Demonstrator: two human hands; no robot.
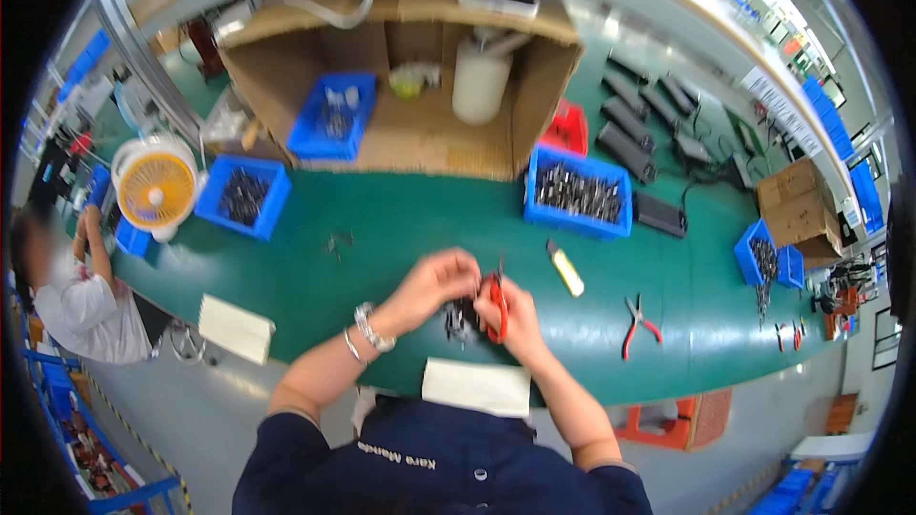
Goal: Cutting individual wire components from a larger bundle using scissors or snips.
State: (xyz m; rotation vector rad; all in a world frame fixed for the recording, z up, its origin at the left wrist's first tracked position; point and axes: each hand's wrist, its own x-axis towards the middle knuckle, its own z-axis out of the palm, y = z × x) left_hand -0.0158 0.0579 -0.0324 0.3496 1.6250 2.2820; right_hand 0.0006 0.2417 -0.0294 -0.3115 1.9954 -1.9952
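Note:
In my right hand (515, 320) are red-handled pliers (497, 309), their dark tip pointing away from me. My left hand (434, 288), with a watch and a bangle on the wrist, is close beside the tip with its fingers pinched together. Whatever sits between those fingers is too small to make out. Just below the two hands, a small heap of dark and silvery parts (460, 322) lies on the green table (382, 215). Nearest to me, at the table edge below the heap, is a pale folded cloth or pad (476, 386).
Blue bins of small dark parts (578, 197) stand ahead right and left (242, 196). A large cardboard box (382, 157) is straight ahead. To the right lie a yellow-handled cutter (566, 268) and other pliers (639, 326). A fan (156, 189) and a person (91, 300) are at left.

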